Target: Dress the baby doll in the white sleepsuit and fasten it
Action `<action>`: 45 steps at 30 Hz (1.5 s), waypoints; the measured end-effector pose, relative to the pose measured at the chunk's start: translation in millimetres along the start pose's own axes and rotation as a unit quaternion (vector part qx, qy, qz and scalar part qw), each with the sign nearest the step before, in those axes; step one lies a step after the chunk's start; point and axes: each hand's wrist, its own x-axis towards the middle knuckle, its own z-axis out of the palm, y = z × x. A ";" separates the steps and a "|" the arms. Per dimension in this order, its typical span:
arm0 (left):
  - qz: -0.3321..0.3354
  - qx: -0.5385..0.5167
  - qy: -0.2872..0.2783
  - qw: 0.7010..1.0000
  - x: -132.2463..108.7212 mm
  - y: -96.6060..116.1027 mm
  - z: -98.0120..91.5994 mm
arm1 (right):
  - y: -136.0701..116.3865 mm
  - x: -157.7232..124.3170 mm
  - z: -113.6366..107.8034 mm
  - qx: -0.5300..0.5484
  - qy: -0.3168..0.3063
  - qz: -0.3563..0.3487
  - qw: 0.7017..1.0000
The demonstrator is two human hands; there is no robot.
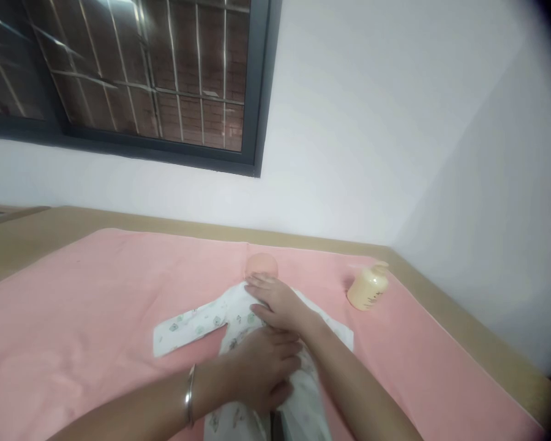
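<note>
A doll lies on its back, with a smooth peach-coloured head [261, 264] at the far end. It wears a white long-sleeved baby garment [188, 327] with small green and grey prints. My right hand [280, 303] rests on the upper chest by the neck, its fingers stretched to the left and slightly apart. Lower down, my left hand [264, 367], with a silver bangle at the wrist, lies across the front of the garment. Its fingers are loosely bent and apart, pointing right and a little blurred. Both hands cover much of the doll's torso.
A pale yellow pump bottle [368, 289] stands to the right of the doll on a pink cloth [96, 318]. Under the cloth is a wooden surface [463, 331], bordered by white walls. A barred window [165, 79] is at upper left. A dark strip [278, 424] shows at the bottom edge.
</note>
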 end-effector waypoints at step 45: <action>-0.440 -0.695 0.395 0.409 297.4 -65.9 -16.0 | 168.8 -88.8 -214.9 -0.043 0.177 0.481 0.857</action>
